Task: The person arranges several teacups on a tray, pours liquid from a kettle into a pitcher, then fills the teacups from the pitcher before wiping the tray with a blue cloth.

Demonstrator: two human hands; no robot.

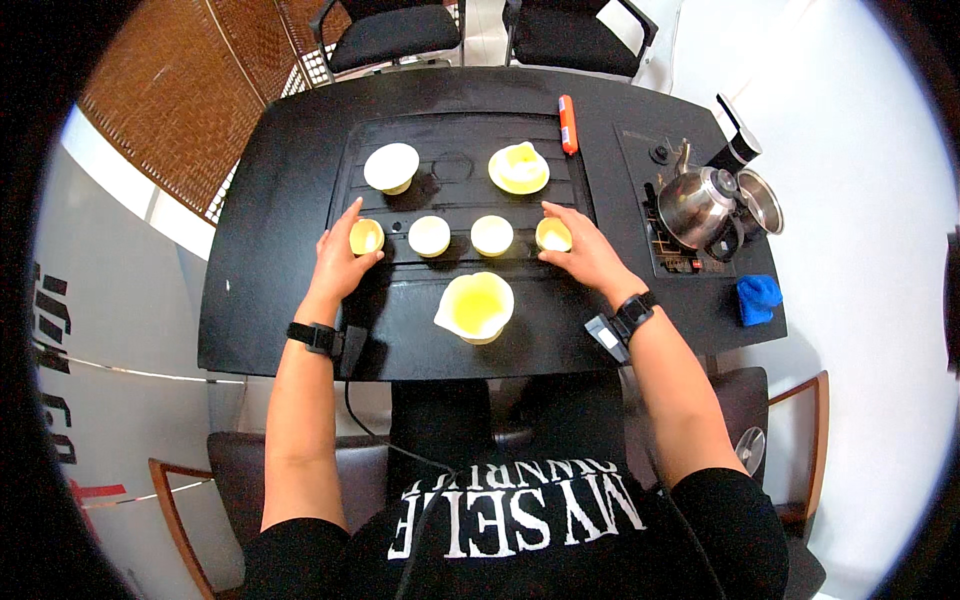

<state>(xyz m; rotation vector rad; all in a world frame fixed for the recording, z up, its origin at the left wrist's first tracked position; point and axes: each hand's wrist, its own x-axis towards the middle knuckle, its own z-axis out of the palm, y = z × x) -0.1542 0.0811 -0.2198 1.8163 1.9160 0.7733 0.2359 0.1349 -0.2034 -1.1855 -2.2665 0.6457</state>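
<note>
The left cup (367, 238) and right cup (554, 235) point mouth up, axes roughly vertical, at the tray's (450, 130) outer sides. Each sits between thumb and widely curved fingers of the left hand (341, 258) and right hand (592, 252); I cannot tell whether they grip.

Left cup (367, 237): small, round, yellowish, upright, toward counter's (255, 240) left edge | right cup (554, 235): small, round, yellowish, upright, nearer counter's right edge
</note>
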